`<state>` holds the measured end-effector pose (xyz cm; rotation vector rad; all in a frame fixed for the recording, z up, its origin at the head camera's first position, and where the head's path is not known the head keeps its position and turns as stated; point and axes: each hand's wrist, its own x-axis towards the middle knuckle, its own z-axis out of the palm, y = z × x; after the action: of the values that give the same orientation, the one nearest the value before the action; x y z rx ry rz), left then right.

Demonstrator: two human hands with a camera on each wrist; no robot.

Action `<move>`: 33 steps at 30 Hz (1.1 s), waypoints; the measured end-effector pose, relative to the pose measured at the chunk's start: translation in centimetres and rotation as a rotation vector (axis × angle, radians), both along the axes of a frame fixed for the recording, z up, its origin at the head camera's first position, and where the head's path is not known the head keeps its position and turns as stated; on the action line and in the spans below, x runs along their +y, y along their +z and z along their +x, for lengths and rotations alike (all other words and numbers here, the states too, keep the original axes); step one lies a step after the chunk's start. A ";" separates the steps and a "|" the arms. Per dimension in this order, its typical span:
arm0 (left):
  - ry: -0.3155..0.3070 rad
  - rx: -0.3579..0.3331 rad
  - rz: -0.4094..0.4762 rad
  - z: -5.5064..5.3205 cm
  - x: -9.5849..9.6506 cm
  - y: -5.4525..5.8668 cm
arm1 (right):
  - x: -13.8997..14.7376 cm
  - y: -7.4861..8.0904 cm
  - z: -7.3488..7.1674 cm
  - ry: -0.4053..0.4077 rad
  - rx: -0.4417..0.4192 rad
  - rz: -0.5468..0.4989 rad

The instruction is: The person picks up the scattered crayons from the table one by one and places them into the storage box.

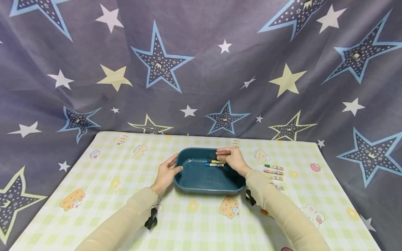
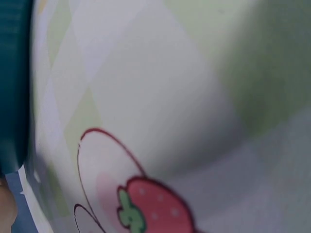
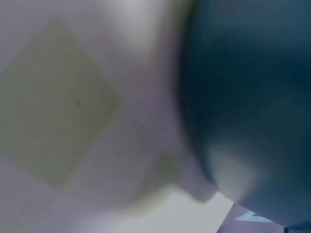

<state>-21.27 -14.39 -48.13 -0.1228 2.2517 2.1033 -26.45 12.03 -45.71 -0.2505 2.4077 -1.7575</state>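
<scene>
A dark teal plastic basin [image 1: 207,191] stands on the table in the head view, its outer wall [image 2: 12,87] also showing at the left of the left wrist view. My left hand [image 1: 166,174] grips its left rim, thumb over the edge and fingers outside. Over the back right corner, my right hand [image 1: 232,159] reaches in with fingers fairly straight, close above two crayons. These are a blue crayon [image 1: 215,165] and a black-tipped crayon in a yellow wrapper [image 1: 216,161]. The basin wall [image 3: 252,97] fills the right of the right wrist view, which does not show the fingers.
Right of the basin lie several crayons in a column: a green crayon [image 1: 274,167], a pink crayon [image 1: 274,172], a yellow crayon [image 1: 275,177] and a pale one partly behind my sleeve. A checked cloth [image 1: 125,195] covers the table. A star-patterned curtain [image 1: 201,69] hangs behind.
</scene>
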 end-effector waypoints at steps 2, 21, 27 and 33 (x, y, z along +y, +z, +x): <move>-0.006 -0.033 -0.002 -0.2 0.0 -0.1 | 0.4 0.5 0.2 0.021 0.005 -0.034; -0.009 -0.072 -0.027 0.1 -0.1 -0.1 | 9.3 5.8 4.3 0.033 0.087 0.112; -0.003 -0.078 -0.022 0.3 -0.2 -0.4 | 12.6 5.4 4.5 -0.001 0.085 0.112; -0.014 -0.057 -0.021 0.1 -0.1 -0.2 | 15.4 4.1 3.8 -0.037 0.099 0.159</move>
<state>-21.15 -14.49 -48.29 -0.1650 2.2359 2.0433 -22.65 27.40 -41.61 -0.2812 2.6221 -1.5918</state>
